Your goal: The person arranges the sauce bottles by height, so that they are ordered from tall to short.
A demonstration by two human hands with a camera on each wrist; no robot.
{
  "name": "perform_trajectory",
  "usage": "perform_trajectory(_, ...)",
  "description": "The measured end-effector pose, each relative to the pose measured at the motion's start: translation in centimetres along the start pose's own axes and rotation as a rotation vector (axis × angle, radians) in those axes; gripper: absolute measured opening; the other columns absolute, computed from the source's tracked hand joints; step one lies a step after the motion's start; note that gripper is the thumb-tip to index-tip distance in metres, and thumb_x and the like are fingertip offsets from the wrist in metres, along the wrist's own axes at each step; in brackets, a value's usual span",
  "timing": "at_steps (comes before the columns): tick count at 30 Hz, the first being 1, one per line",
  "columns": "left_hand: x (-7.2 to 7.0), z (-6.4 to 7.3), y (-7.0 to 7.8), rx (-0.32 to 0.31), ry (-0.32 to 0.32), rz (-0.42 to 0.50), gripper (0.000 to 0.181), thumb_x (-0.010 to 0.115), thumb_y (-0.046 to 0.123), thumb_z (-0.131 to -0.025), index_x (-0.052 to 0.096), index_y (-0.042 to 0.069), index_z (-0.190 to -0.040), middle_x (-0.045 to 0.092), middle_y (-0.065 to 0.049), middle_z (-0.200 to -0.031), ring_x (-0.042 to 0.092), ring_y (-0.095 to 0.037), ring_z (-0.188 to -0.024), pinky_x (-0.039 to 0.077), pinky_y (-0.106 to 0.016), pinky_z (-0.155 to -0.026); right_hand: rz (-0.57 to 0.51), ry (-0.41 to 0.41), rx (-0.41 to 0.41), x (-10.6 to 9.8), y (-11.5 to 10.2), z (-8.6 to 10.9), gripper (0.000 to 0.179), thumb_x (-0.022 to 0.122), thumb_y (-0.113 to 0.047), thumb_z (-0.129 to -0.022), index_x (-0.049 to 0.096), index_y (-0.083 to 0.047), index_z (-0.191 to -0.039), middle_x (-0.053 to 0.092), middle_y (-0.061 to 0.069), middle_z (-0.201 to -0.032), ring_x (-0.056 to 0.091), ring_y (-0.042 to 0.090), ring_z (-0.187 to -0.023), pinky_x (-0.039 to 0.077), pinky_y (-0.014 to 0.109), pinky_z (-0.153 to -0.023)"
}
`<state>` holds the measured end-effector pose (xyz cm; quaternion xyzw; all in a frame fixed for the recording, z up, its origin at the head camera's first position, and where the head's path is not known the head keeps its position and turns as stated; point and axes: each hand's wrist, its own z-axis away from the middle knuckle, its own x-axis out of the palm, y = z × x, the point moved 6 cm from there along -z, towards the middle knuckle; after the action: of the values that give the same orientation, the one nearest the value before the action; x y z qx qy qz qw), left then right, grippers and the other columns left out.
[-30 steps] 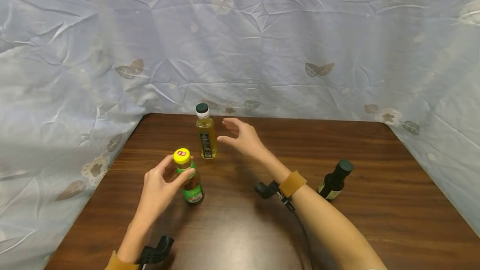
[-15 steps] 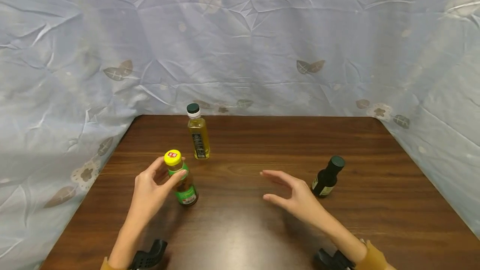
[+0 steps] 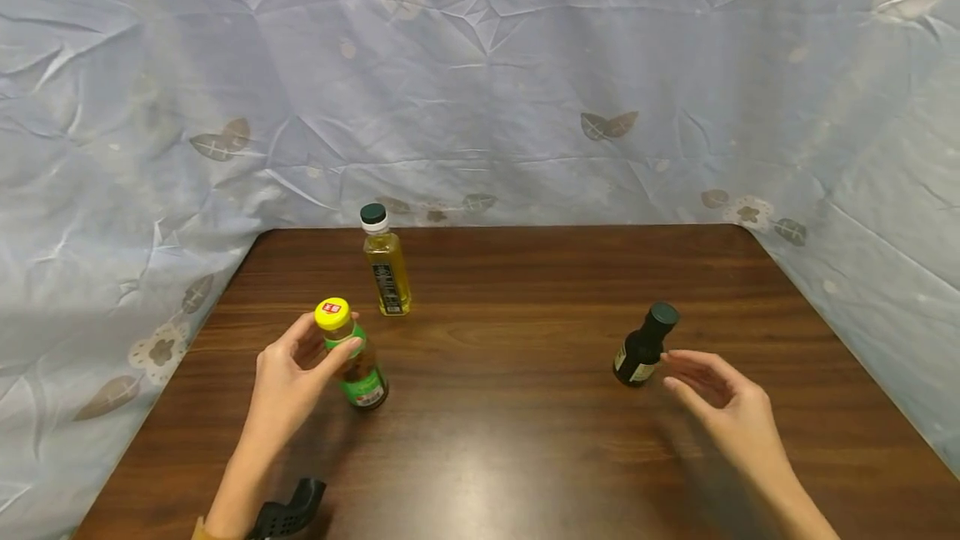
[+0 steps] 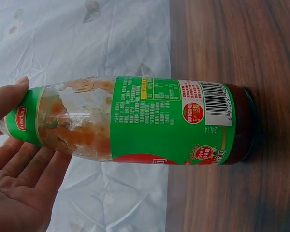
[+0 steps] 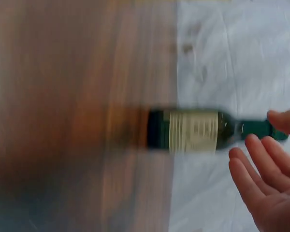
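Note:
My left hand (image 3: 288, 373) grips the neck of a glass sauce bottle (image 4: 135, 123) with a yellow cap (image 3: 332, 313) and green label. Thumb and fingers lie on opposite sides of that neck, and reddish sauce clings inside the glass. On the right, a small dark bottle (image 3: 639, 353) with a dark green cap and cream label stands on the table. Beside it, my right hand (image 3: 738, 415) has its thumb and fingers spread apart, fingertips close to the bottle. In the blurred right wrist view, the fingers (image 5: 266, 164) overlap the bottle's green neck (image 5: 255, 128).
A clear square bottle of yellow oil (image 3: 388, 273) with a dark green cap stands behind the sauce bottle. Brown wood-grain table (image 3: 510, 340) spreads under everything, and a pale floral cloth (image 3: 480, 107) hangs behind it and along both sides.
My right hand has moved from beside the oil bottle, right and toward me, to the dark bottle. My left hand keeps its grip on the sauce bottle. The head view has shifted slightly.

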<state>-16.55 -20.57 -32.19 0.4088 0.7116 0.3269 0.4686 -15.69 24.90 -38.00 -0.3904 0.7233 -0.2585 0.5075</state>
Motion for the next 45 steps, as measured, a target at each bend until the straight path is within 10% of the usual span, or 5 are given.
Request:
perform_trajectory(11,0.1,-0.5,-3.8,-0.016,0.021,-0.024,0.043,0.072,0.022,-0.080,0.058,0.015,-0.120,0.064,-0.001,-0.112,0.057,-0.004,-0.105,0.046,-0.013,-0.085,0.049,-0.017,0.021,0.2,2.4,-4.0,0.044,0.070,-0.021,-0.082,0.055,-0.011,-0.123,0.059,0.011,-0.115,0.056,0.001,-0.101,0.047,0.011,-0.080)
perform_trajectory(24,0.0,-0.3,-3.7,-0.017,0.016,0.002,0.043,0.072,0.023,-0.080,0.058,0.017,-0.120,0.064,0.000,-0.113,0.056,-0.004,-0.106,0.046,-0.014,-0.086,0.001,-0.032,-0.096,1.7,3.1,-4.7,0.038,0.069,-0.020,-0.083,0.060,-0.014,-0.120,0.064,0.004,-0.110,0.061,0.012,-0.098,0.049,0.014,-0.078)
perform_trajectory(45,2.0,-1.8,2.9,0.133,0.028,-0.016,0.034,0.074,0.013,-0.078,0.063,0.004,-0.110,0.067,-0.007,-0.103,0.063,-0.016,-0.097,0.053,-0.026,-0.080,0.007,-0.021,-0.059,1.3,2.1,-4.7,0.034,0.070,-0.016,-0.082,0.062,-0.015,-0.115,0.066,0.004,-0.107,0.060,0.002,-0.096,0.047,0.009,-0.079)
